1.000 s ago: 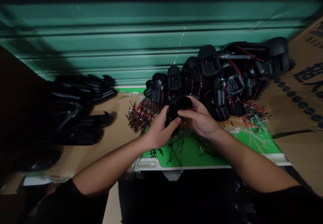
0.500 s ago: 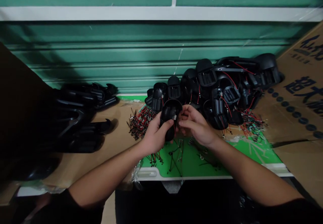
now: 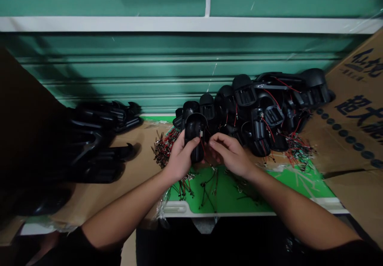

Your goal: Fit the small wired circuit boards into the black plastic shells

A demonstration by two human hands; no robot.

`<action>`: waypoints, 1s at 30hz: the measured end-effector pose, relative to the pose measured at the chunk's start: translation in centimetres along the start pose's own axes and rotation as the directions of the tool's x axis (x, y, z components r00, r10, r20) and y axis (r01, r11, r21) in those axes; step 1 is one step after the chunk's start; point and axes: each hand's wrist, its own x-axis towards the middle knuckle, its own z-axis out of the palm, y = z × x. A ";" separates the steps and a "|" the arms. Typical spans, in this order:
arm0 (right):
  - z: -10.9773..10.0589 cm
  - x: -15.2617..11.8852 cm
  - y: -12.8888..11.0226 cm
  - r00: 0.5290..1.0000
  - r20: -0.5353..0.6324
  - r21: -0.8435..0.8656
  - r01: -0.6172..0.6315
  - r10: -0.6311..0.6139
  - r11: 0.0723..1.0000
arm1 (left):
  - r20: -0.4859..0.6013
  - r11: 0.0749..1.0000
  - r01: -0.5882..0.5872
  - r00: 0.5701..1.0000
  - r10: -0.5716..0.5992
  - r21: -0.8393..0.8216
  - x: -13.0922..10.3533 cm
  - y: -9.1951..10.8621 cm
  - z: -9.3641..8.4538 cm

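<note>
My left hand point(image 3: 179, 158) is closed around the left side of a black plastic housing point(image 3: 194, 124), its thumb pressed across the inside. A small pale connector and a red wire point(image 3: 204, 151) show in the housing, beside that thumb. Just to the right, my right hand point(image 3: 229, 152) has its thumb and fingers pinched together. What sits between those fingertips is too small to make out. Below both hands, several short dark wires with small ends point(image 3: 209, 184) lie on the green mat point(image 3: 226, 196).
Behind the hands is a pile of black housings point(image 3: 259, 106) with red wires. Wire bundles point(image 3: 164, 148) lie on the left and more wires point(image 3: 299, 148) on the right. Black parts point(image 3: 101, 138) lie at far left on cardboard. A carton point(image 3: 353, 114) stands at right.
The housing has moved slightly left with my left hand. My right hand has drawn a little away from it, its fingers now closer together.
</note>
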 end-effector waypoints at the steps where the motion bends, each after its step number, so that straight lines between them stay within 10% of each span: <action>1: 0.0 0.0 0.0 1.000 0.003 -0.033 0.013 -0.013 0.999 | -0.016 1.000 -0.007 1.000 0.007 -0.002 0.0 0.1 0.0; 20: -0.1 -0.3 0.2 0.992 0.108 -0.231 0.089 -0.066 0.969 | 0.025 0.976 -0.062 0.998 0.058 0.211 0.3 -1.0 -0.6; 30: -4.1 -0.5 -4.3 0.967 0.199 -0.106 0.179 -0.155 0.978 | 0.210 0.941 -0.096 0.977 0.028 0.324 0.1 -0.4 -1.5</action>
